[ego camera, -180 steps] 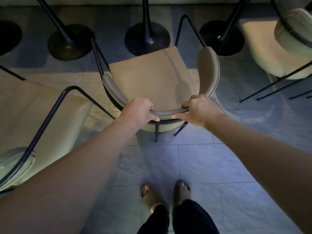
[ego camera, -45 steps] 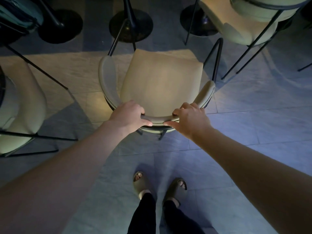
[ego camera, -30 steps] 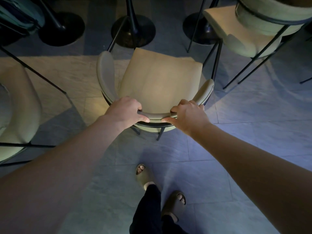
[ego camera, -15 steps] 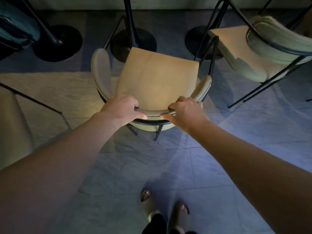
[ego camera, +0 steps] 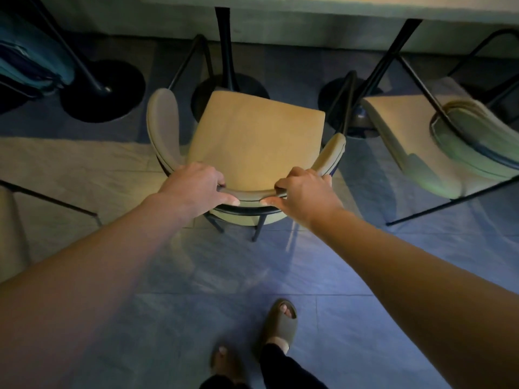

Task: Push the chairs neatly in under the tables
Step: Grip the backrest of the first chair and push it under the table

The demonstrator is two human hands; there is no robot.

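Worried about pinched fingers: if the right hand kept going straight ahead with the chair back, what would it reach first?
Probably the table's front edge. The right hand grips the chair backrest; ahead lies only the seat, though depth is unclear.

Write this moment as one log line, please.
step: pushing chair toward table | left hand: grips backrest | right hand: grips backrest | seat: not yet under
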